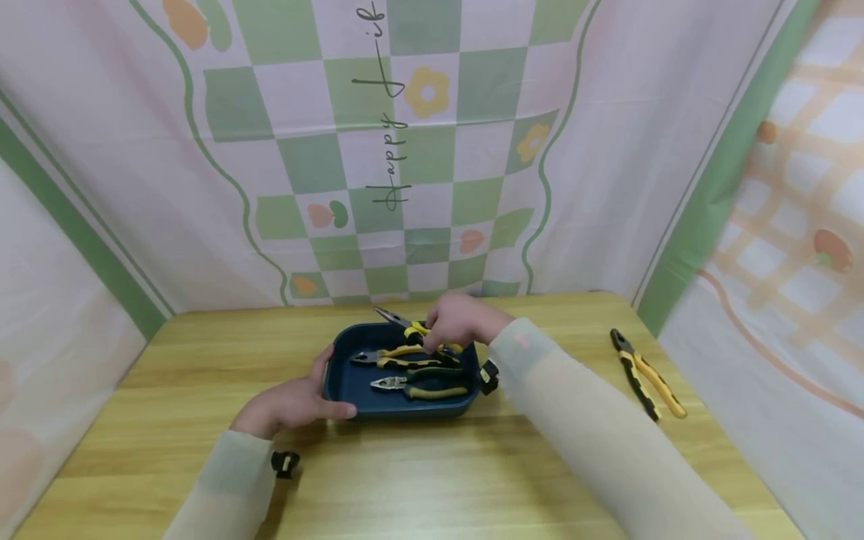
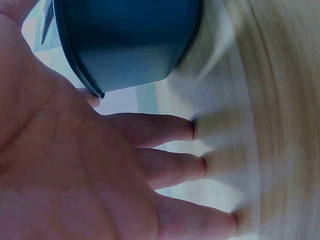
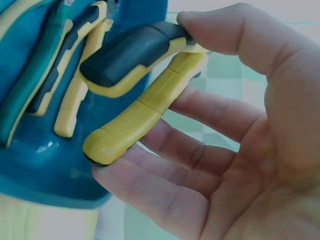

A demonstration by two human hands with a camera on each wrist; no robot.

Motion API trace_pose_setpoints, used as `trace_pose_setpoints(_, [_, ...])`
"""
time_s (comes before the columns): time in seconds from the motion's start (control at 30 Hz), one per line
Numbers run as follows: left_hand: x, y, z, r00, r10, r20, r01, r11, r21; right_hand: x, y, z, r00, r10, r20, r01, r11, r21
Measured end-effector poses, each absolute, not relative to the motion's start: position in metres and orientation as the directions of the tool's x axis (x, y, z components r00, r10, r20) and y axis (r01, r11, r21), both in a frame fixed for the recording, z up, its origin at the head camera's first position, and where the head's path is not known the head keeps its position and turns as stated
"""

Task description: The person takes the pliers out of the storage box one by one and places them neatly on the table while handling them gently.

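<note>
A blue tray (image 1: pixel 351 390) holds yellow-and-black pliers (image 1: pixel 394 361) and green-handled pliers (image 1: pixel 432 391), lying side by side with jaws to the left. Over the tray's back right part, my right hand (image 1: pixel 462 321) grips long-nosed pliers (image 1: pixel 394 318) by yellow-and-black handles, nose pointing up-left. The right wrist view shows thumb and fingers of this hand (image 3: pixel 240 125) around the handles (image 3: pixel 145 112). My left hand (image 1: pixel 297 401) rests at the tray's left end, thumb on the front rim. In the left wrist view, its fingers (image 2: pixel 170 170) extend beside the tray wall (image 2: pixel 130 50), tips touching the table.
Another pair of yellow-and-black pliers (image 1: pixel 641 371) lies on the wooden table (image 1: pixel 432 480) at the right, handles toward the front. Patterned cloth (image 1: pixel 418 165) hangs behind the table and at both sides.
</note>
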State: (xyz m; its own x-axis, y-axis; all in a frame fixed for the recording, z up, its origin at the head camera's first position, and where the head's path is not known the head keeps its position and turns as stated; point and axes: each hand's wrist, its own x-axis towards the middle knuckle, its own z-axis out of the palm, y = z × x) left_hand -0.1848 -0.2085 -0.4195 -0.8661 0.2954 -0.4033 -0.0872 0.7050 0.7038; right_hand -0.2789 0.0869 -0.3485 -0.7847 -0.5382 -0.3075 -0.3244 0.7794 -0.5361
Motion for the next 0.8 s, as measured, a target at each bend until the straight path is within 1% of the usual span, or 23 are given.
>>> trace_pose_setpoints(0.27, [-0.186,-0.208,-0.419,-0.851,0.308,-0.424,-0.099,0.700,0.707,-0.283,0.104,-0.341,-0.807,-0.517,-0.286,-0.296,0.772,-0.563])
trace_pose_setpoints(0.53, [-0.184,-0.208,-0.419,-0.868,0.286,-0.406,-0.107,0.690,0.716,-0.287,0.130,-0.335,-0.847,-0.469,-0.250,-0.236,0.753,-0.614])
trace_pose_setpoints(0.8, [-0.185,-0.208,-0.420,-0.863,0.290,-0.413,-0.109,0.692,0.714,-0.290,0.165,-0.335,-0.888,-0.366,-0.279,-0.104,0.750,-0.653])
